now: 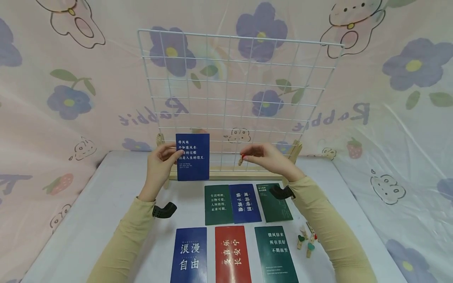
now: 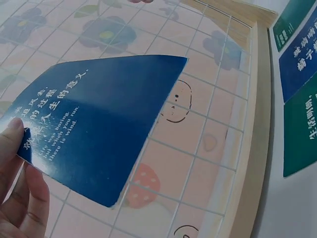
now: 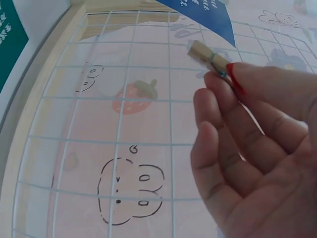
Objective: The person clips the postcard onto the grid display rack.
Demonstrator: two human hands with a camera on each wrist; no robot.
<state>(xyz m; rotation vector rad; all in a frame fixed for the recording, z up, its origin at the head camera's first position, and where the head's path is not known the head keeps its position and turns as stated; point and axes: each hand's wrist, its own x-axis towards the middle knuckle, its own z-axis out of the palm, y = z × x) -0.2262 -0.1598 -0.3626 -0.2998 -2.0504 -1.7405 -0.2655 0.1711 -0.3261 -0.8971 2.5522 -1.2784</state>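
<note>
Here, the left hand pinches a blue rectangular card, the right hand a small red-topped wooden clothespin, both nearer than the white wire grid.

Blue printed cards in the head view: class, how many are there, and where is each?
3: the held blue card in the left hand, the back row's middle card, and the front row's leftmost card. Others might be hidden.

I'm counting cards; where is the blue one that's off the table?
In the head view, the blue card is in the left hand, left of centre, in front of the wire grid, with the right hand to its right.
</note>
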